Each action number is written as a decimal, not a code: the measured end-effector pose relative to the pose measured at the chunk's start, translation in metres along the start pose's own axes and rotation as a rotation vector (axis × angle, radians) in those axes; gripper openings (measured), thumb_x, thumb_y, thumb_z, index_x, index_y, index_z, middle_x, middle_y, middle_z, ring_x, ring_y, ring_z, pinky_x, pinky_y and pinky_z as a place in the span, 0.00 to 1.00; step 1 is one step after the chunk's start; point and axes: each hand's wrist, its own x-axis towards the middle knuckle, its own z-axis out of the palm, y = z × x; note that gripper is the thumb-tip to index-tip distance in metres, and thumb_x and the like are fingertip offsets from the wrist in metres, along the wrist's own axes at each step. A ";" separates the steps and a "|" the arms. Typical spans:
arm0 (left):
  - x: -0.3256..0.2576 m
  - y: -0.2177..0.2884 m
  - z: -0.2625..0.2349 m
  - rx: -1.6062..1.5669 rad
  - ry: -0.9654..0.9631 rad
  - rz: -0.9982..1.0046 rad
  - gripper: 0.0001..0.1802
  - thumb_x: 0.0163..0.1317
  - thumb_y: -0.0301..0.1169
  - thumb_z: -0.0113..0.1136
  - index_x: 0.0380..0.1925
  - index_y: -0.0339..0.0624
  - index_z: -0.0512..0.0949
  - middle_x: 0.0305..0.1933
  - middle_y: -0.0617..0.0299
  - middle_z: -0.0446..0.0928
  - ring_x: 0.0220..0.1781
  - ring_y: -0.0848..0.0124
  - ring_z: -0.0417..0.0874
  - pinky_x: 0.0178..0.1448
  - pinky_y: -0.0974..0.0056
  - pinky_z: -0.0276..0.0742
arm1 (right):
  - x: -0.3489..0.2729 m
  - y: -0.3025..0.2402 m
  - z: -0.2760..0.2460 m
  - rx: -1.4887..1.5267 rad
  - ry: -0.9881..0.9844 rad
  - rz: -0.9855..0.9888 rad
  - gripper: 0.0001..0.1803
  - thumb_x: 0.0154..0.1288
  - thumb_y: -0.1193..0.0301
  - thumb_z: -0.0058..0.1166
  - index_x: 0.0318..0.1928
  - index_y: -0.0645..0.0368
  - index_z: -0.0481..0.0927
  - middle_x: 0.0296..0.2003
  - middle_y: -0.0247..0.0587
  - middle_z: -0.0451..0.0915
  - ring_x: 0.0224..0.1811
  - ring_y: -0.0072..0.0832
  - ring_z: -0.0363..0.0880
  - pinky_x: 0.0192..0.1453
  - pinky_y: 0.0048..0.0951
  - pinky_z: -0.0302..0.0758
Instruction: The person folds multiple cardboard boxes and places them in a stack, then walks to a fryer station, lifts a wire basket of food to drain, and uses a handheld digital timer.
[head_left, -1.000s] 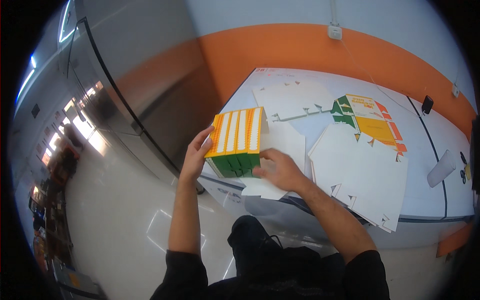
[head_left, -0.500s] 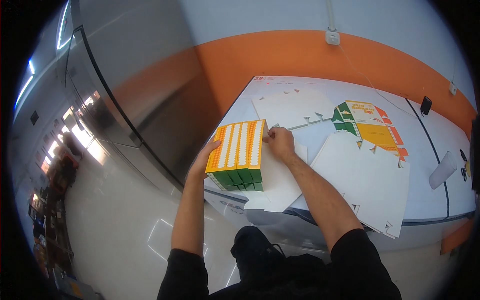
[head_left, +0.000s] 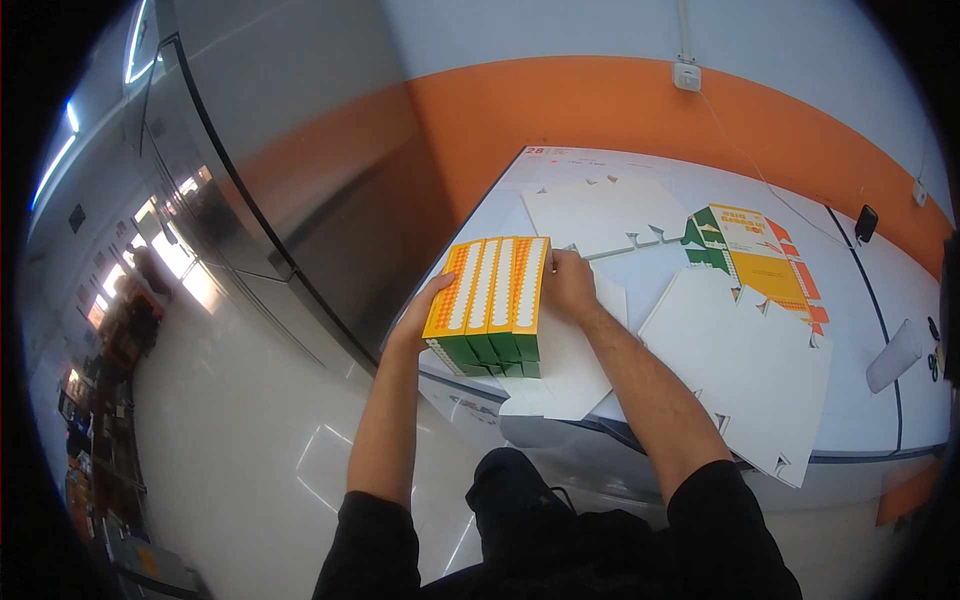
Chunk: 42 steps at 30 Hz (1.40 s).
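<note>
Holding a striped carton block [head_left: 485, 285] at the near left corner of the table [head_left: 855, 400]

Clasping the block's left side with the left grip [head_left: 425, 310], with the thumb laid over the top face. Keeping to the far part of its right edge with the right grip [head_left: 572, 285], curled, with fingertips hidden; cannot tell whether pinching or only touching. Showing four scalloped strips on top in yellow, orange and white, and green on the near side. Cannot tell, either, whether resting on the near white sheet [head_left: 585, 370] or lifted just over it.

Also on the table, beyond the block: a back white sheet [head_left: 600, 215] with notched edges. To the right of the right forearm: overlapping pale sheets [head_left: 740, 360], partly jutting past the near edge. Just behind these: a flat printed blank [head_left: 765, 270] in green, yellow and red. Farther right: a translucent cylinder [head_left: 893, 357], near black-handled scissors [head_left: 934, 365].
</note>
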 end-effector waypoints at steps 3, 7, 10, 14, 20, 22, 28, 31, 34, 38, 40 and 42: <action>0.001 0.004 0.002 -0.011 -0.011 -0.040 0.29 0.67 0.45 0.60 0.59 0.33 0.74 0.55 0.51 0.82 0.50 0.66 0.87 0.58 0.63 0.81 | 0.007 0.008 0.003 0.094 -0.003 0.028 0.16 0.64 0.60 0.61 0.46 0.57 0.86 0.43 0.50 0.87 0.47 0.46 0.85 0.53 0.44 0.79; -0.003 0.006 0.012 -0.008 -0.006 -0.058 0.27 0.69 0.45 0.58 0.59 0.35 0.74 0.52 0.53 0.83 0.47 0.68 0.87 0.55 0.64 0.82 | 0.008 0.008 0.003 0.114 -0.097 0.078 0.15 0.65 0.59 0.60 0.47 0.49 0.87 0.45 0.45 0.87 0.50 0.44 0.85 0.54 0.44 0.79; -0.004 0.005 0.012 -0.002 0.000 -0.039 0.26 0.69 0.44 0.58 0.57 0.34 0.75 0.52 0.53 0.83 0.48 0.67 0.87 0.55 0.64 0.82 | 0.003 0.000 0.000 0.063 -0.093 0.108 0.14 0.65 0.59 0.59 0.47 0.49 0.88 0.45 0.45 0.87 0.49 0.44 0.85 0.54 0.44 0.79; 0.005 0.006 0.006 0.004 0.009 -0.021 0.27 0.68 0.44 0.60 0.58 0.34 0.75 0.51 0.53 0.83 0.46 0.67 0.87 0.55 0.64 0.82 | -0.003 -0.005 -0.002 0.005 -0.038 0.127 0.15 0.64 0.60 0.60 0.47 0.52 0.88 0.43 0.48 0.87 0.48 0.44 0.86 0.53 0.45 0.79; 0.024 0.007 0.017 -0.098 -0.181 0.191 0.30 0.65 0.35 0.52 0.67 0.40 0.68 0.66 0.48 0.73 0.62 0.60 0.80 0.68 0.58 0.75 | 0.008 0.005 -0.008 0.058 -0.095 0.096 0.18 0.60 0.59 0.66 0.48 0.53 0.87 0.44 0.48 0.87 0.48 0.42 0.86 0.53 0.41 0.80; 0.025 0.011 0.015 -0.161 -0.362 0.147 0.33 0.63 0.33 0.49 0.70 0.45 0.63 0.69 0.49 0.70 0.66 0.58 0.76 0.71 0.57 0.71 | 0.006 -0.002 0.002 0.156 -0.032 -0.044 0.17 0.62 0.64 0.65 0.50 0.56 0.86 0.44 0.46 0.88 0.45 0.36 0.86 0.51 0.37 0.80; 0.027 0.005 0.029 -0.168 -0.235 0.109 0.27 0.66 0.31 0.48 0.65 0.41 0.66 0.59 0.52 0.76 0.58 0.62 0.80 0.67 0.60 0.74 | 0.026 0.024 0.018 0.635 -0.150 -0.061 0.15 0.65 0.74 0.62 0.51 0.64 0.84 0.45 0.42 0.88 0.47 0.30 0.85 0.54 0.33 0.79; 0.032 0.002 0.031 -0.155 -0.228 0.127 0.27 0.65 0.33 0.51 0.65 0.42 0.66 0.58 0.50 0.76 0.58 0.61 0.81 0.66 0.59 0.76 | 0.026 0.031 0.022 0.697 -0.170 0.000 0.13 0.66 0.75 0.61 0.50 0.66 0.85 0.45 0.42 0.88 0.46 0.28 0.85 0.53 0.32 0.79; 0.031 0.002 0.022 -0.164 -0.204 0.138 0.28 0.63 0.34 0.53 0.64 0.43 0.66 0.58 0.49 0.76 0.57 0.60 0.82 0.65 0.58 0.77 | 0.015 0.019 0.026 0.693 -0.154 -0.007 0.12 0.66 0.76 0.59 0.49 0.66 0.85 0.44 0.43 0.88 0.45 0.28 0.85 0.52 0.31 0.79; 0.038 0.002 0.019 -0.181 -0.236 0.160 0.26 0.63 0.34 0.53 0.62 0.42 0.67 0.57 0.49 0.76 0.57 0.61 0.82 0.65 0.58 0.77 | 0.013 0.014 0.024 0.593 -0.107 -0.038 0.10 0.67 0.78 0.57 0.47 0.65 0.86 0.43 0.42 0.88 0.45 0.26 0.86 0.51 0.31 0.79; 0.039 0.002 0.021 -0.185 -0.219 0.147 0.26 0.63 0.34 0.52 0.61 0.42 0.67 0.56 0.49 0.76 0.57 0.61 0.82 0.65 0.58 0.77 | 0.013 0.015 0.022 0.631 -0.113 -0.036 0.10 0.68 0.78 0.56 0.47 0.65 0.86 0.43 0.42 0.88 0.45 0.26 0.86 0.51 0.31 0.79; 0.039 0.002 0.023 -0.186 -0.206 0.137 0.25 0.63 0.34 0.52 0.61 0.42 0.67 0.56 0.49 0.76 0.57 0.61 0.82 0.66 0.58 0.78 | 0.012 0.014 0.020 0.669 -0.117 -0.038 0.10 0.68 0.78 0.56 0.47 0.65 0.86 0.43 0.43 0.88 0.45 0.26 0.86 0.50 0.31 0.79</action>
